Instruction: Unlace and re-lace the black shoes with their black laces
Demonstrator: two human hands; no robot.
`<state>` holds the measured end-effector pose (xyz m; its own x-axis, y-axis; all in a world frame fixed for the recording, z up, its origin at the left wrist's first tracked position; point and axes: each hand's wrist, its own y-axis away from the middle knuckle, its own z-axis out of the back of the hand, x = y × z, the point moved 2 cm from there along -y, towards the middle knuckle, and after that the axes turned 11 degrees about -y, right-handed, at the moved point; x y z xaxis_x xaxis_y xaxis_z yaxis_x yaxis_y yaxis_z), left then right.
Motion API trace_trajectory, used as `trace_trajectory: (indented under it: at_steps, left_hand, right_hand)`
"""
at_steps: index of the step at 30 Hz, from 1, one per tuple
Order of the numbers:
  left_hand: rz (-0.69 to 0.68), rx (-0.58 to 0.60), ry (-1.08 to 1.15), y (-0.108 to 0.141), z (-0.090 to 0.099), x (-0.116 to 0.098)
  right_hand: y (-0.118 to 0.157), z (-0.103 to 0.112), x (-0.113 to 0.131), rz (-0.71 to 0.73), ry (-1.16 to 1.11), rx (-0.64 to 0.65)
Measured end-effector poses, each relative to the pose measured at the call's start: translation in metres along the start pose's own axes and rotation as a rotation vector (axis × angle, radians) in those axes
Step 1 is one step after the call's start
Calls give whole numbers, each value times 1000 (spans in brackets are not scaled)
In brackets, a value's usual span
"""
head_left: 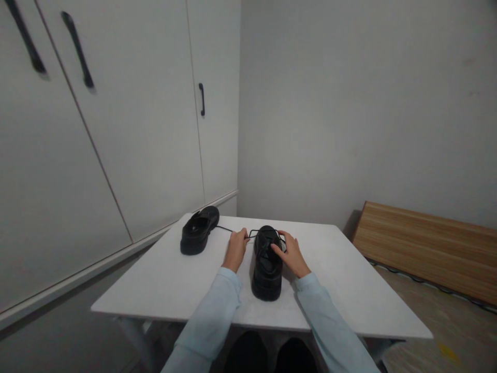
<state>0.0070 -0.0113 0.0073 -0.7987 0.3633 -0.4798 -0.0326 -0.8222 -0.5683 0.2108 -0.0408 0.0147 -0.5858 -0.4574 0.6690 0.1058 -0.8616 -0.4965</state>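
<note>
A black lace-up shoe [267, 282] stands on the white table, its toe pointing away from me and its heel towards me. Beside its toe, my left hand [236, 248] is closed in a pinch on a black shoelace [254, 230]. One stretch of lace runs from that hand across the shoe, and another [224, 228] trails left towards a second black shoe. My right hand [291, 255] is at the shoe's right side, thumb over the lacing and fingers curled at the lace. The second shoe [195, 235] rests at the table's back left, untouched.
The white table [334, 290] extends around the shoes. White cabinets with black handles [202, 99] line the left side, and a grey wall rises behind. Wooden boards [427, 248] lean at the right above the floor. My knees [248, 355] are under the front edge.
</note>
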Motion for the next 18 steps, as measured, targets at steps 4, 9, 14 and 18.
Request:
trace_trajectory:
  at_steps: [4,9,14,18]
  left_hand:
    - [58,-142,-29,-2,7,4]
    - [141,-315,-41,-3,18,5]
    - [227,-433,5,-4,26,6]
    - [278,-493,40,-4,30,7]
  right_hand:
    - [0,1,0,-15,-4,8]
    - [1,1,0,-31,-27,11]
    - [2,2,2,-54,-39,18]
    - [2,2,1,-49,-39,12]
